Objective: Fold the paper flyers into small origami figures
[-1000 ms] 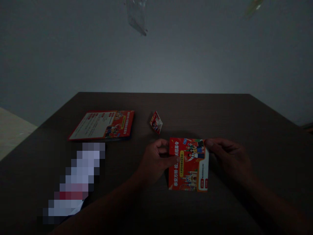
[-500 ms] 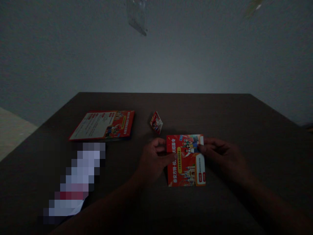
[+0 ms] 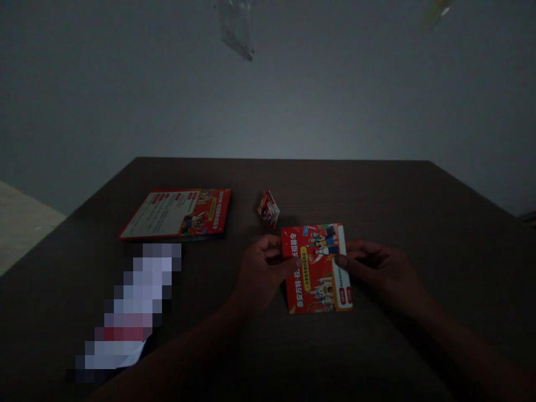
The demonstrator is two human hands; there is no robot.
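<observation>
Between my two hands is a red printed leaflet point(image 3: 320, 285), folded to a near-square, with cartoon figures, a castle and a white panel at its right side. My left hand point(image 3: 264, 271) grips its left edge, thumb on the front and fingers behind. My right hand point(image 3: 379, 271) pinches the right edge, its thumb pressed on the printed face. Beyond my left hand, a small folded paper piece point(image 3: 268, 210) in the same red print stands on the dark table point(image 3: 355, 190).
A stack of red and white leaflets point(image 3: 167, 215) lies at the table's left. Nearer me is a blurred-out pale object point(image 3: 138, 301), close to my left forearm. A pale wall point(image 3: 335, 84) rises behind the table, with a clear plastic piece point(image 3: 237, 28) on it.
The leaflet has tilted slightly and shifted a little up and left in both hands. My right thumb sits slightly further in on its face and lower.
</observation>
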